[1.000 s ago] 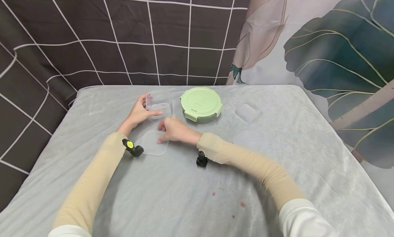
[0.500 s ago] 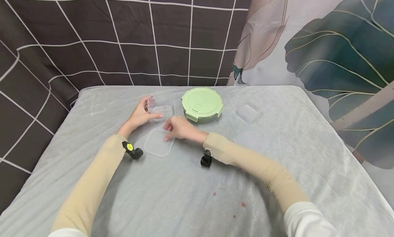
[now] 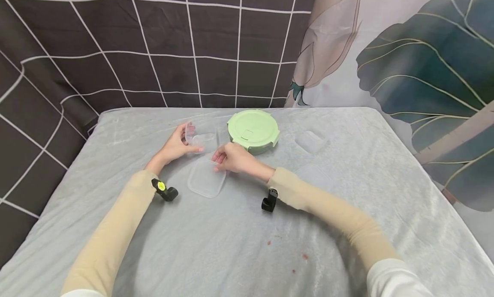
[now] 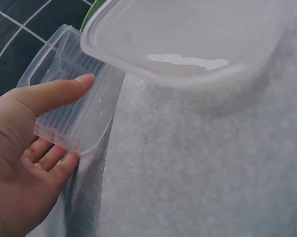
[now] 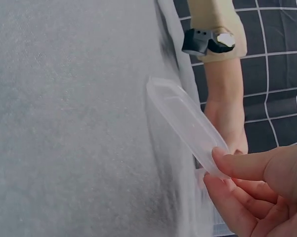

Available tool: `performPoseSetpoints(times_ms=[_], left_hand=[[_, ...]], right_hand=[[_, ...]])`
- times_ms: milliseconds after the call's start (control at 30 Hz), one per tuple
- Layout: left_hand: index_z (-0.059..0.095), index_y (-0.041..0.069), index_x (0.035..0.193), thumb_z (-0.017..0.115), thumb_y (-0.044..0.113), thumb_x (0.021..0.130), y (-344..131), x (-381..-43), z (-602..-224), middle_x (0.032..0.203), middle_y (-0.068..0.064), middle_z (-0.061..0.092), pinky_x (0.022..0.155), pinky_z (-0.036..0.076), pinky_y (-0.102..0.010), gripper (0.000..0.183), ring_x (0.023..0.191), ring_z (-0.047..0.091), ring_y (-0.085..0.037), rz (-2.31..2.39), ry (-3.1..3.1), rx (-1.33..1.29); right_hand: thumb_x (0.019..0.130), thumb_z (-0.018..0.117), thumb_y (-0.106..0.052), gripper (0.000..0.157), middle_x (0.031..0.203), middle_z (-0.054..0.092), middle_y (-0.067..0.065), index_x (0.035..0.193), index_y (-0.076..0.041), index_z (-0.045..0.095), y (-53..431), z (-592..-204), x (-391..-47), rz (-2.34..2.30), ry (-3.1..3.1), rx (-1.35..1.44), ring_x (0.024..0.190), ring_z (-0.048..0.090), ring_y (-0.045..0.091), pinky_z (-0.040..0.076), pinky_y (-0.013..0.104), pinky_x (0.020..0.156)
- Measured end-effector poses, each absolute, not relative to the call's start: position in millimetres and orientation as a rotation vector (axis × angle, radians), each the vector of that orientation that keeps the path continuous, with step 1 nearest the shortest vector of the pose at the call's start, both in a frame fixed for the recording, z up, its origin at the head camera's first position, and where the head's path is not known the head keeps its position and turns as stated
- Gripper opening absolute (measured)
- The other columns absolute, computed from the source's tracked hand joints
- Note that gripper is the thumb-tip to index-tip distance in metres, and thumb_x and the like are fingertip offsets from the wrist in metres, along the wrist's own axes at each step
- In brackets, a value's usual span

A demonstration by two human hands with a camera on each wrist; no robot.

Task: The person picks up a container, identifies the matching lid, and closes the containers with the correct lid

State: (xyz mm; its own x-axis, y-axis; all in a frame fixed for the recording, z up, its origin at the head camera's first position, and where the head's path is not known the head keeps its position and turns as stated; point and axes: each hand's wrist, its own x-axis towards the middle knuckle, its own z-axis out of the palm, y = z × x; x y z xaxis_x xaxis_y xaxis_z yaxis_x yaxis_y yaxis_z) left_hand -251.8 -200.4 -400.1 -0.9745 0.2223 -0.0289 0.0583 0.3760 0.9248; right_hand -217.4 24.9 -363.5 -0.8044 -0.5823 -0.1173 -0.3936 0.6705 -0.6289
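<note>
My left hand grips a clear plastic food container at its left side, thumb toward the near side and fingers around the far side. In the left wrist view the container is tipped, with ribbed walls showing. With thumb and fingers my right hand pinches a corner of a translucent lid, rounded-square in shape. This lid slants in the right wrist view, held just over the cloth. From the left wrist it shows in front of part of the container.
Behind my right hand stands a round container with a green clip lid. Farther right lie another clear container and a faint clear lid. Grey cloth covers the table, with small reddish spots. A dark checked curtain hangs behind.
My right hand has moved to the right, drawing the lid along and away from the left wrist. The left hand and its container have shifted only slightly.
</note>
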Motion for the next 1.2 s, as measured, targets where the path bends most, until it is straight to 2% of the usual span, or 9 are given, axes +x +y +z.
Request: performPoseSetpoints(times_ms=[267, 567, 733, 1200], left_hand=[[0.014, -0.003, 0.150, 0.073, 0.002, 0.080, -202.5, -252.6, -403.0, 0.154, -0.023, 0.028, 0.119, 0.023, -0.049, 0.092, 0.144, 0.025, -0.036, 1.714, 2.416, 0.256], [0.015, -0.004, 0.147, 0.071, -0.001, 0.081, -200.5, -252.7, -404.6, 0.154, -0.022, 0.027, 0.121, 0.021, -0.043, 0.087, 0.145, 0.024, -0.033, 1.759, 2.396, 0.205], [0.016, -0.005, 0.146, 0.069, -0.002, 0.081, -201.2, -252.2, -404.3, 0.153, -0.022, 0.029, 0.121, 0.021, -0.043, 0.084, 0.146, 0.021, -0.035, 1.735, 2.423, 0.187], [0.017, -0.006, 0.145, 0.067, -0.005, 0.080, -200.5, -252.4, -406.2, 0.149, -0.027, 0.031, 0.119, 0.026, -0.044, 0.082, 0.140, 0.032, -0.038, 1.773, 2.425, 0.209]], right_hand=[[0.078, 0.079, -0.012, 0.022, 0.089, 0.074, 0.006, 0.098, -0.005, 0.072, 33.8, -354.8, -217.3, -0.930, 2.598, -0.801, 0.078, 0.067, 0.011, 0.051, 0.015, 0.062], [0.081, 0.076, -0.008, 0.014, 0.082, 0.071, 0.006, 0.093, -0.006, 0.070, 41.5, -339.9, -218.2, -0.974, 2.700, -0.815, 0.075, 0.064, 0.013, 0.050, 0.018, 0.066], [0.081, 0.075, -0.006, 0.010, 0.081, 0.069, 0.005, 0.090, -0.006, 0.069, 43.0, -332.9, -218.7, -0.996, 2.750, -0.847, 0.074, 0.063, 0.013, 0.051, 0.019, 0.068], [0.085, 0.070, -0.009, 0.005, 0.080, 0.070, 0.003, 0.090, -0.008, 0.070, 43.9, -312.9, -218.6, -0.997, 2.898, -0.977, 0.074, 0.063, 0.012, 0.050, 0.023, 0.068]])
